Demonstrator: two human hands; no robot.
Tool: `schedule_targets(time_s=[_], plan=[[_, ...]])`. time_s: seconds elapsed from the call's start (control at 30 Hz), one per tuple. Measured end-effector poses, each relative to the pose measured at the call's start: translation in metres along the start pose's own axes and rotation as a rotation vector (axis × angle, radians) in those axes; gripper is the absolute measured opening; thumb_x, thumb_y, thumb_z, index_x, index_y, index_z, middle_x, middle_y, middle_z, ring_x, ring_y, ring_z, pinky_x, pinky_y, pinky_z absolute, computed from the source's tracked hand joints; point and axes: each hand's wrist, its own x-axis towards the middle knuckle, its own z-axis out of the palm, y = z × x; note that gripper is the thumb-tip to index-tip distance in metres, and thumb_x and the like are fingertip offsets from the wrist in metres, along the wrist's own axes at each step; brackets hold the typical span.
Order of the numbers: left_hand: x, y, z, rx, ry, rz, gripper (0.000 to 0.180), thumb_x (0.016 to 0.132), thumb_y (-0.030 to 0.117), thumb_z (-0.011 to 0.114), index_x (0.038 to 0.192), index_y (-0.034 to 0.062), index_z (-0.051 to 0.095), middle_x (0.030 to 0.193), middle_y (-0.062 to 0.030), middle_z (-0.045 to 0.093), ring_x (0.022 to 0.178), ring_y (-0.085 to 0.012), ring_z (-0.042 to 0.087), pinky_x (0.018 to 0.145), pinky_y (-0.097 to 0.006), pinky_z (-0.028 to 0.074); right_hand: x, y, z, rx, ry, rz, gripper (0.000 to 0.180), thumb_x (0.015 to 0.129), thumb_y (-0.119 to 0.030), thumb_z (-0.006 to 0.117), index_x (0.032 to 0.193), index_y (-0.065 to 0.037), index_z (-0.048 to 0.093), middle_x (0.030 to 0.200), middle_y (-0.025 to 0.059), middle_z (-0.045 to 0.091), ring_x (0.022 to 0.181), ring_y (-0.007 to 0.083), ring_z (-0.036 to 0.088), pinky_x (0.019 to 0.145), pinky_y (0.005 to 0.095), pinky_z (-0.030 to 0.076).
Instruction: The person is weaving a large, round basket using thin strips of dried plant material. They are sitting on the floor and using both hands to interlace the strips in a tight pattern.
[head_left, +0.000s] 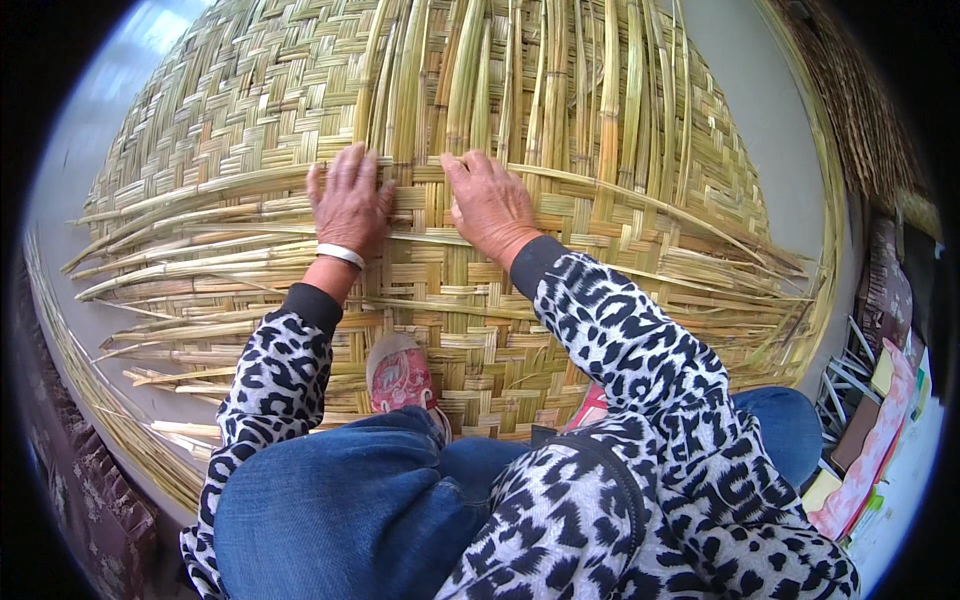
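A large mat point(270, 100) of flat, split reed strips, yellow-green and woven, lies beneath my hands. My left hand point(350, 205), a white band at its wrist, rests on the weave with its fingers spread over a crosswise strip. Just right of it, my right hand point(490, 205) has its fingers curled over the same crosswise reed strip point(575, 178); its fingertips are partly hidden. Beyond both hands, several long lengthwise strips point(465, 75) lie raised over the woven part. Loose crosswise ends fan out at the left and right.
My pink shoe point(400, 375) stands on the mat, and the other shoe point(590, 405) shows partly. Long loose strips point(130, 410) lie on the floor at left. At right are a metal rack point(850, 365), a pink cloth point(880, 440) and a brown bundle of stalks point(860, 100).
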Motion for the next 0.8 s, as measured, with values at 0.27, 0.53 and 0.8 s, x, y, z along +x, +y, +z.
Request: schedule_targets(time_s=[0.27,0.53,0.8], plan=[[0.058,-0.057,-0.035,-0.037,-0.316,0.061,0.048,0.093,0.056,0.053,0.090,0.0103,0.066,0.089,-0.0108,0.068,0.094,-0.0310,0.063,0.086,-0.048,0.046,0.018,0.007,0.011,-0.151,-0.053,-0.110,0.048,0.081,-0.011,0.060,0.129,-0.004,0.054,0.125,0.0137,0.053,0.110,0.0261,0.054,0.080,0.0383,0.051],[0.082,-0.050,-0.055,-0.074,-0.644,0.028,0.049,0.092,0.056,0.054,0.087,0.0085,0.065,0.079,-0.0173,0.068,0.080,-0.0373,0.065,0.070,-0.047,0.050,0.020,0.005,0.012,-0.376,-0.021,-0.233,0.031,0.088,-0.014,0.055,0.115,-0.002,0.062,0.114,0.0084,0.057,0.105,0.0221,0.054,0.071,0.0340,0.047],[0.080,-0.055,-0.054,-0.144,-0.478,0.025,0.042,0.095,0.049,0.052,0.091,0.0092,0.066,0.091,-0.0159,0.068,0.087,-0.0363,0.065,0.075,-0.048,0.050,0.015,-0.001,0.012,-0.441,-0.013,-0.246,0.040,0.086,-0.011,0.056,0.125,0.000,0.056,0.113,0.0083,0.055,0.098,0.0200,0.055,0.071,0.0329,0.048]])
